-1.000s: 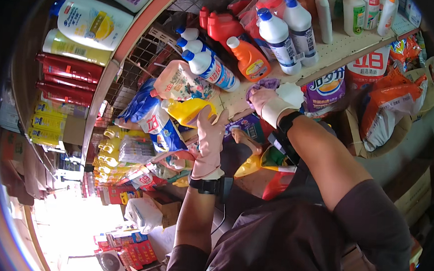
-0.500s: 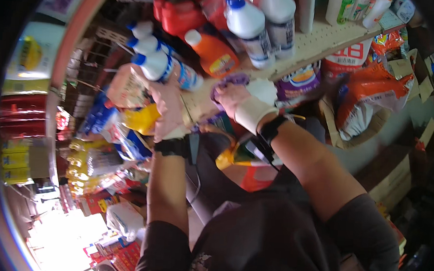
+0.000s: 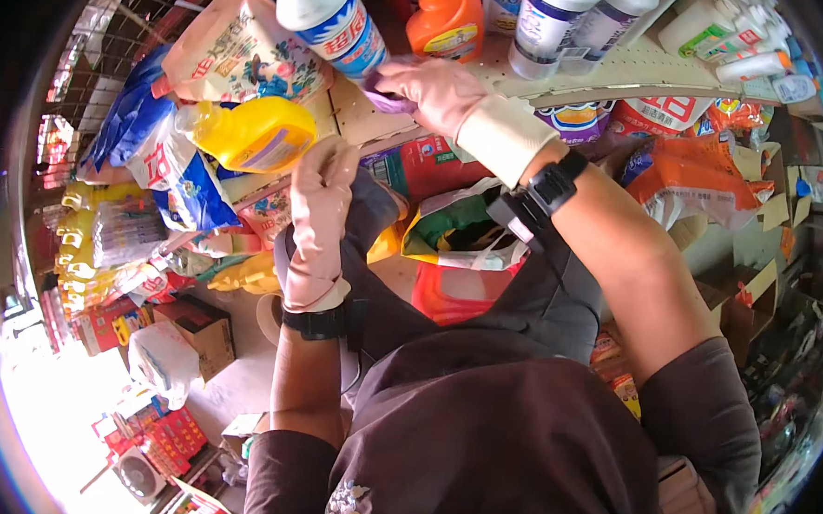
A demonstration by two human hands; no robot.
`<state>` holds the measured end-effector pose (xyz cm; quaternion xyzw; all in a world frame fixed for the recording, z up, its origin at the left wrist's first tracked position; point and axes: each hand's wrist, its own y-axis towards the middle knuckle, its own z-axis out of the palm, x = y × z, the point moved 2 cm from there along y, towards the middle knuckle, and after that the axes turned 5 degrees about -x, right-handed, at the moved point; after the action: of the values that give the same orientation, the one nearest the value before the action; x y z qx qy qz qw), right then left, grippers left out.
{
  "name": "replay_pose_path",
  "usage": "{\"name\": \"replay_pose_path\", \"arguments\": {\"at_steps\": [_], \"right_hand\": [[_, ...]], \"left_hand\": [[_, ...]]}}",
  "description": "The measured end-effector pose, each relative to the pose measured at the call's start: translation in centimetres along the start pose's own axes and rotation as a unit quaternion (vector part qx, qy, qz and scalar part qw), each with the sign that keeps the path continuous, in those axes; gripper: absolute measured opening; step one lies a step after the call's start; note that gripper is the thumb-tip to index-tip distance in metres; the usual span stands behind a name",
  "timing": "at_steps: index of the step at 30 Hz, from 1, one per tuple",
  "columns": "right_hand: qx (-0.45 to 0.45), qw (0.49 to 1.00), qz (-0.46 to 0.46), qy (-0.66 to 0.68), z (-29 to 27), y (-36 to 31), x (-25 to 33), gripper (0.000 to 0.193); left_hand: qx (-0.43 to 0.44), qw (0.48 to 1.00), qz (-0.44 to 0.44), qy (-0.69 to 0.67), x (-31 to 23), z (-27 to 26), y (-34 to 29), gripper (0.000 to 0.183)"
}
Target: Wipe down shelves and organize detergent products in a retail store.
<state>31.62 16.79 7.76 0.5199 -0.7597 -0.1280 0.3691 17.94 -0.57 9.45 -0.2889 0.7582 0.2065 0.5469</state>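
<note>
Both of my hands wear pale pink rubber gloves with cream cuffs. My right hand [image 3: 443,96] is closed on a purple cloth [image 3: 389,100], pressed to the shelf edge beside the base of a blue-and-white bottle [image 3: 335,25]. My left hand [image 3: 322,196] is raised in front of the shelf, its fingers loosely bent and apart, with nothing visible in them. Close beside its fingertips lies a yellow bottle [image 3: 264,136]. Behind that stands a large pale detergent pouch [image 3: 246,48] with a flower print.
An orange bottle [image 3: 445,21] and white bottles with dark labels [image 3: 549,27] stand along the perforated shelf [image 3: 495,80]. Below the shelf are a red bag [image 3: 440,165] and an open green-and-yellow bag [image 3: 455,227]. Orange packs [image 3: 690,174] sit in a carton at right.
My left hand has drawn back from the blue-capped bottles toward me. My right hand has moved left along the shelf edge with the purple cloth. The view has shifted too.
</note>
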Motion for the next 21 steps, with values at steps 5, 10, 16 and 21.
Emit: {"name": "replay_pose_path", "arguments": {"at_steps": [5, 10, 16, 21], "right_hand": [[0.277, 0.958, 0.062, -0.040, 1.8, 0.4, 0.8, 0.050], [0.079, 0.996, 0.038, 0.001, -1.4, -2.0, 1.1, 0.054], [-0.192, 0.670, 0.493, 0.520, -5.0, -14.4, -0.9, 0.023], [0.161, 0.765, 0.590, 0.201, -0.8, -23.5, 0.4, 0.024]], "left_hand": [[0.089, 0.991, -0.051, 0.089, 3.3, -0.8, -2.4, 0.024], [0.115, 0.990, -0.078, 0.037, 5.4, -0.4, -3.2, 0.027], [0.233, 0.968, -0.033, 0.087, 5.4, 3.0, -3.1, 0.038], [0.329, 0.932, -0.068, 0.137, 5.6, 4.8, -3.3, 0.043]]}}
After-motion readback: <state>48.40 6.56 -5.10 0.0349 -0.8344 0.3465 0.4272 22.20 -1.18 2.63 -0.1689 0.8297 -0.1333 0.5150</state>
